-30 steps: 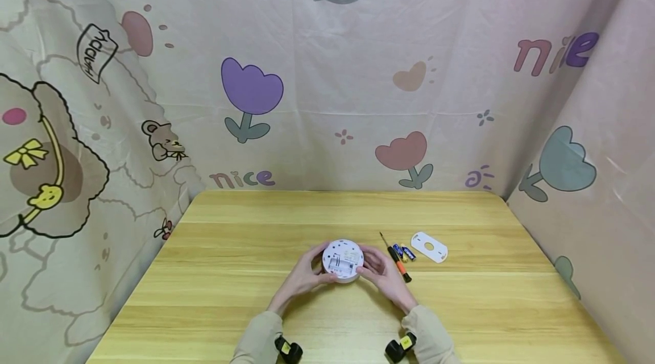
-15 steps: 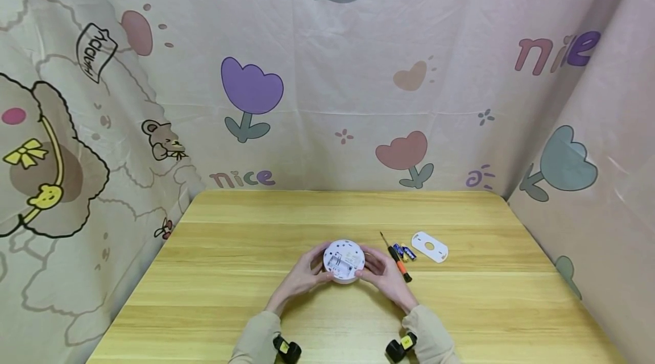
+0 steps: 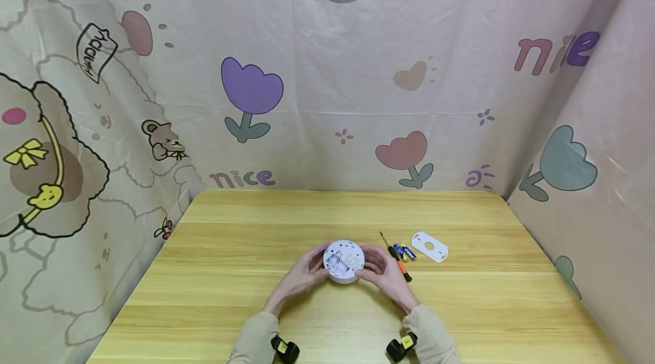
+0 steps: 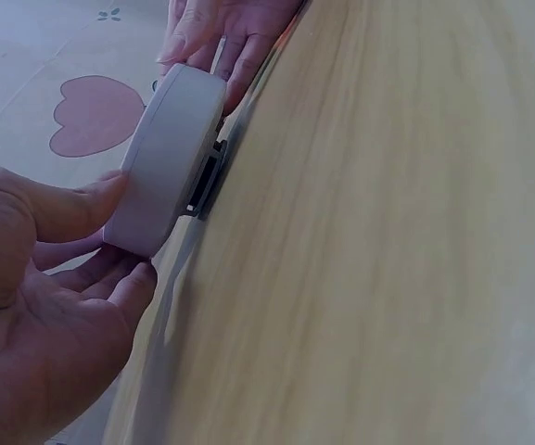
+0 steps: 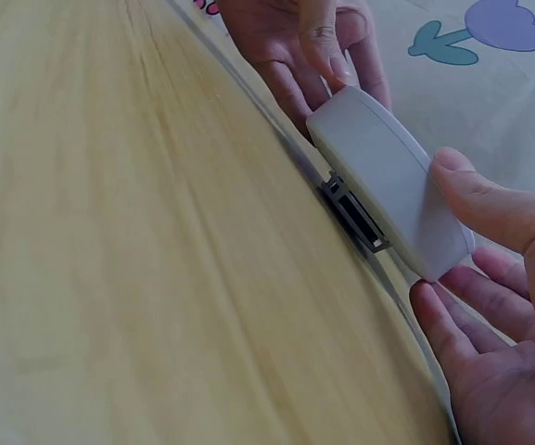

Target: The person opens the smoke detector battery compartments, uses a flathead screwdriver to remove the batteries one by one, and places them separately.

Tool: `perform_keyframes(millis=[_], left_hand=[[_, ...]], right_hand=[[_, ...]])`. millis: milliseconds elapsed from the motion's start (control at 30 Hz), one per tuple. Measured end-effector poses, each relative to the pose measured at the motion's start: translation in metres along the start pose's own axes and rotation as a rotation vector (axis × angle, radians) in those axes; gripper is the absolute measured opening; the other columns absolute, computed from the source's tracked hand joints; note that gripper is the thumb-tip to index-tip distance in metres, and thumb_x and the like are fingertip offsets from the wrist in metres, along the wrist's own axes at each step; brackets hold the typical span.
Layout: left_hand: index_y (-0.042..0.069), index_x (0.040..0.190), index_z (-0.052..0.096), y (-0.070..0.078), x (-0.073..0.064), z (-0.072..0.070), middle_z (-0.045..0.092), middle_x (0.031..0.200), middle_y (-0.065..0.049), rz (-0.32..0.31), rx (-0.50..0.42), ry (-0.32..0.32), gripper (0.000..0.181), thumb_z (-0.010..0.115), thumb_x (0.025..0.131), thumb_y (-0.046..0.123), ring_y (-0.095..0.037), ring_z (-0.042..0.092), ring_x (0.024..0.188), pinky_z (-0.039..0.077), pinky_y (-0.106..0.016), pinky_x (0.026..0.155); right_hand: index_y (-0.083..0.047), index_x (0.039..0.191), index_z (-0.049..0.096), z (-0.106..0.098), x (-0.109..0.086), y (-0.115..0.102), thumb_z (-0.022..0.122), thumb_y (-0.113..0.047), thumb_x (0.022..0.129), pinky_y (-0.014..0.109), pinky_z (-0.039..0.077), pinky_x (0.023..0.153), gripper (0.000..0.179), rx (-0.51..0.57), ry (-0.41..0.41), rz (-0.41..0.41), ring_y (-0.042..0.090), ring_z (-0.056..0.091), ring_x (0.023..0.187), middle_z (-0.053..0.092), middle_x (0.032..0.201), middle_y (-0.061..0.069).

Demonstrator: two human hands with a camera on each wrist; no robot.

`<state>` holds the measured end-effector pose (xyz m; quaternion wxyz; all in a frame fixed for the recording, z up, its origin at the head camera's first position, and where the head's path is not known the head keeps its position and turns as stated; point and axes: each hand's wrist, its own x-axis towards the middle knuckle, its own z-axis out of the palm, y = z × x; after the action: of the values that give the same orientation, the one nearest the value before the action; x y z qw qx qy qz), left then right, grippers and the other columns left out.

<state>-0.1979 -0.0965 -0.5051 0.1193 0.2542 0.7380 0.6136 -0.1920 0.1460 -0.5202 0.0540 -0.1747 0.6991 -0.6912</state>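
A round white smoke detector [image 3: 350, 254] is held back side up, its battery compartment [image 3: 339, 263] facing up at the lower left. My left hand [image 3: 301, 274] grips its left edge, thumb on the rim and fingers below. On the opposite edge my right hand [image 3: 385, 274] holds it in the same way. Both wrist views show the white casing [image 4: 167, 153] edge-on between the hands, with a black slotted part [image 5: 355, 213] jutting from the face turned toward the table. No batteries show inside the compartment.
Right of the hands lie an orange-and-black screwdriver [image 3: 401, 265], blue batteries [image 3: 409, 252] and a white oval mounting plate [image 3: 422, 239] with a central hole. They rest on a wooden table [image 3: 245, 227] with printed curtains [image 3: 327, 68] behind it.
The smoke detector has turned clockwise between my hands, so its battery compartment has swung from the near side toward the lower left. My left wrist has shifted slightly left. The other items are unmoved.
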Motion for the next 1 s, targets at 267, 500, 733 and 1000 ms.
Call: perform_keyframes(millis=[267,500,733,1000], left_hand=[[-0.001,0.138,0.024,0.001,0.001,0.003,0.024,0.144,-0.019,-0.014,0.027,0.007,0.065,0.058,0.084,0.009,-0.033,0.023,0.134,0.022,-0.040,0.111],[-0.001,0.140,0.017,0.005,0.001,0.009,0.017,0.145,-0.021,-0.041,0.043,0.011,0.094,0.075,0.069,0.019,-0.035,0.019,0.135,0.019,-0.042,0.111],[0.001,0.140,0.020,0.004,0.003,0.015,0.019,0.137,-0.016,-0.047,0.052,0.059,0.098,0.079,0.063,0.016,-0.034,0.021,0.135,0.017,-0.043,0.113],[-0.001,0.140,0.020,0.003,0.004,0.016,0.019,0.137,-0.018,-0.027,0.085,0.071,0.094,0.077,0.067,0.019,-0.037,0.025,0.132,0.020,-0.045,0.111]], right_hand=[[0.002,0.129,0.041,-0.001,0.000,0.001,0.073,-0.011,0.069,0.027,0.045,0.097,0.069,-0.065,-0.016,-0.036,0.038,0.048,0.113,0.046,0.126,0.021],[0.000,0.126,0.045,-0.001,0.000,0.000,0.074,-0.013,0.069,0.025,0.046,0.096,0.065,-0.083,-0.004,-0.044,0.035,0.049,0.112,0.048,0.123,0.018],[0.002,0.124,0.044,-0.002,-0.001,-0.002,0.073,-0.009,0.069,0.029,0.046,0.097,0.063,-0.069,-0.015,-0.034,0.037,0.048,0.115,0.050,0.124,0.022],[0.009,0.129,0.036,0.004,-0.005,-0.024,0.069,-0.001,0.071,0.041,0.044,0.098,0.067,-0.091,-0.056,-0.014,0.044,0.045,0.114,0.044,0.127,0.028]])
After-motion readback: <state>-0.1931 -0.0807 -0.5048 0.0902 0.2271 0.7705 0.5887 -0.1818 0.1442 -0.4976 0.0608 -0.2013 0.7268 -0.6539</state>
